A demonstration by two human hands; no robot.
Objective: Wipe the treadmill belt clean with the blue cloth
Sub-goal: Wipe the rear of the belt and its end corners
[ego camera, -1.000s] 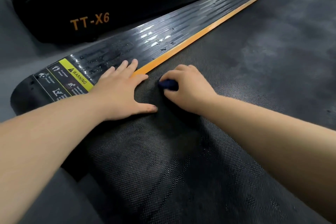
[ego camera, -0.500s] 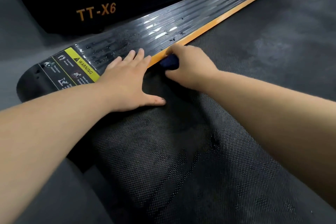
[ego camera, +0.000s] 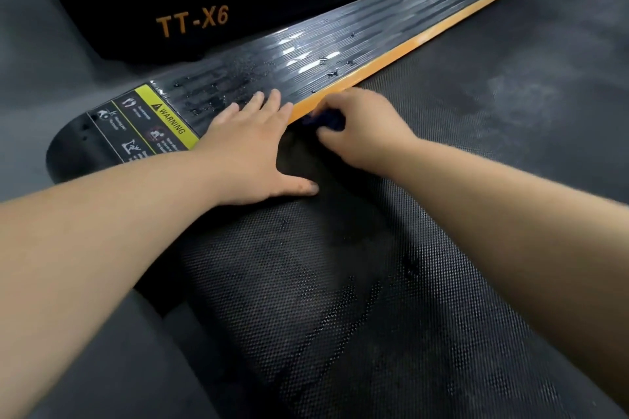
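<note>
Head view: a right hand works a blue cloth on the treadmill belt, hard up against the orange strip.
Its grip is clenched round the cloth, which is bunched so small that only a dark blue scrap shows under the knuckles, at the belt's left edge. The left hand grasps nothing: it lies flat, thumb on the belt and straight fingers reaching over onto the ribbed side rail. Droplets sit on that rail just beyond the fingers. From where I stand, the wad could snag in the seam under the strip, or stray onto the rail and drag that wet back across the belt. So small a wad may also skip patches, and pale smears farther up look unwiped.
</note>
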